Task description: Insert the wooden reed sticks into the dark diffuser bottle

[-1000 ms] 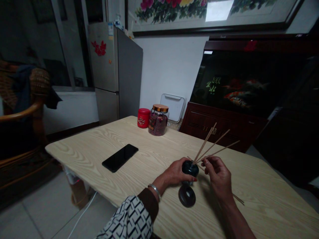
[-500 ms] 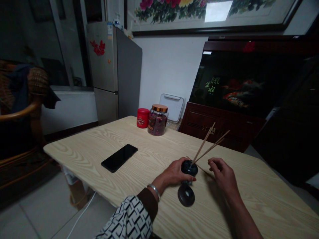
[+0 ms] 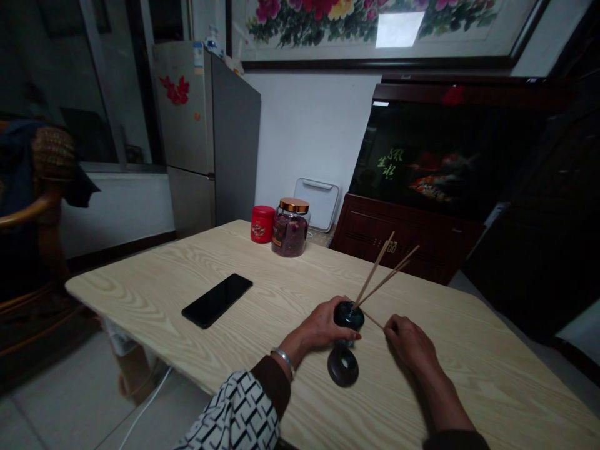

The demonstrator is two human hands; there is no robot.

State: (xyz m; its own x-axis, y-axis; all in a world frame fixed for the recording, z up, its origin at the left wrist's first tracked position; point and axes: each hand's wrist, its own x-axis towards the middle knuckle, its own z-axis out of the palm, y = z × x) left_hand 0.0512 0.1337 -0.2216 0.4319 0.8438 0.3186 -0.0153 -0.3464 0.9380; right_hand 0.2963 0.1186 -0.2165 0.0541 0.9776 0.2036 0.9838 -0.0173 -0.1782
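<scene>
My left hand point(image 3: 323, 322) is wrapped round a small dark glass diffuser bottle point(image 3: 349, 316) on the table. Several thin reed sticks point(image 3: 387, 275) stand up out of its neck, leaning to the right and away from me. Another reed stick point(image 3: 374, 320) lies low behind the bottle, partly hidden by it. Its near end meets the fingertips of my right hand point(image 3: 409, 340), which are pinched together. Just in front of the bottle rests a dark round ring-shaped cap point(image 3: 343, 367) with a hole in its middle.
A black phone point(image 3: 218, 300) lies on the left part of the wooden table point(image 3: 281, 284). At the far edge stand a red canister point(image 3: 262, 224) and a glass jar point(image 3: 289, 232) with a copper lid. A fridge point(image 3: 187, 137) and a dark cabinet point(image 3: 398, 240) are beyond.
My right hand has come down toward the table, its fingertips now at the end of the low reed stick. My left hand keeps its hold on the bottle. The view has shifted slightly.
</scene>
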